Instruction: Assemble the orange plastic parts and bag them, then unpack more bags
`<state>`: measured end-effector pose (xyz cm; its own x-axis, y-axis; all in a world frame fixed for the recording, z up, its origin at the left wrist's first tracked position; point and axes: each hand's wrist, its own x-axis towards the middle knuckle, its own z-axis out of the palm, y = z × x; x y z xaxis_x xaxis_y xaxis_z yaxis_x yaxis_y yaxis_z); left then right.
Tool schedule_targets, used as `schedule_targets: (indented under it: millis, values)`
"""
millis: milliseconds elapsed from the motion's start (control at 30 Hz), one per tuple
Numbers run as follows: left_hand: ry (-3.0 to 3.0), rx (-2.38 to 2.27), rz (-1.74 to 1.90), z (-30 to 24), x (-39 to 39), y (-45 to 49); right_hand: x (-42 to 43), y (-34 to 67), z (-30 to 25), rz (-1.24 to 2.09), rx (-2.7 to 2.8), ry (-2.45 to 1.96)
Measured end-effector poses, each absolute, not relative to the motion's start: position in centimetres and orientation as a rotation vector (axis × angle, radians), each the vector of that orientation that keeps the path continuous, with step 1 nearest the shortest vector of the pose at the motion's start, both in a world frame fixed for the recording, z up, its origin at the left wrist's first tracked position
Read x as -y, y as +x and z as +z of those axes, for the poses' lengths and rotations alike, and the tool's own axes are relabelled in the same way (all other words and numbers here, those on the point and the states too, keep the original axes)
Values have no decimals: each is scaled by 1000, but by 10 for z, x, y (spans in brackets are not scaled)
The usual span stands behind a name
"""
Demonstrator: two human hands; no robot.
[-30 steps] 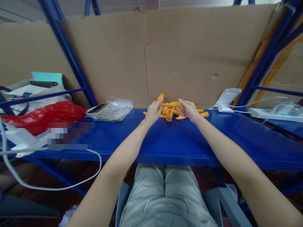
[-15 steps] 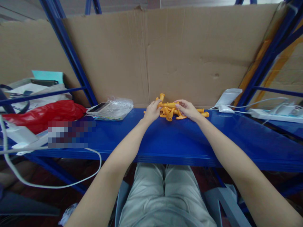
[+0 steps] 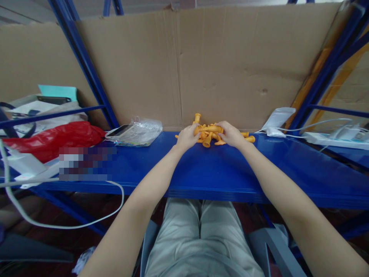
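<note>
Both hands are over a small heap of orange plastic pieces (image 3: pixel 206 142) with tube-like handles and flared ends, near the back of the blue shelf. A long orange ridged plastic piece (image 3: pixel 210 129) lies level between my hands, just above the heap. My left hand (image 3: pixel 187 137) is closed around its left end. My right hand (image 3: pixel 230 134) has its fingers curled on the right end. Fingertips are partly hidden behind the piece. Another orange piece (image 3: pixel 197 117) sticks up behind my left hand, and a flared end (image 3: pixel 250 139) shows beyond my right wrist.
A cardboard sheet (image 3: pixel 225 69) stands behind the blue shelf (image 3: pixel 213 173). To the left lie a clear plastic bag (image 3: pixel 147 132), a red bag (image 3: pixel 57 140) and a white cable (image 3: pixel 72 226). A white packet (image 3: pixel 276 121) and a power strip (image 3: pixel 337 140) sit at right.
My left hand has shifted slightly right and my right hand has curled further over the ridged piece. That piece has turned a little between them; the heap looks much the same.
</note>
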<state>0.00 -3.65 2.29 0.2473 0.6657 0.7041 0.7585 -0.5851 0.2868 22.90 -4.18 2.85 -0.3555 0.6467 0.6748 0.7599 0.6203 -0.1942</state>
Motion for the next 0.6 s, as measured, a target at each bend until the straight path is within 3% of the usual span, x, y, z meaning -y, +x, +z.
schedule_targets:
  millis: [600]
  values:
    - [-2433, 1336, -1202, 21, 42, 6, 50, 219, 26, -436, 2142, -1173]
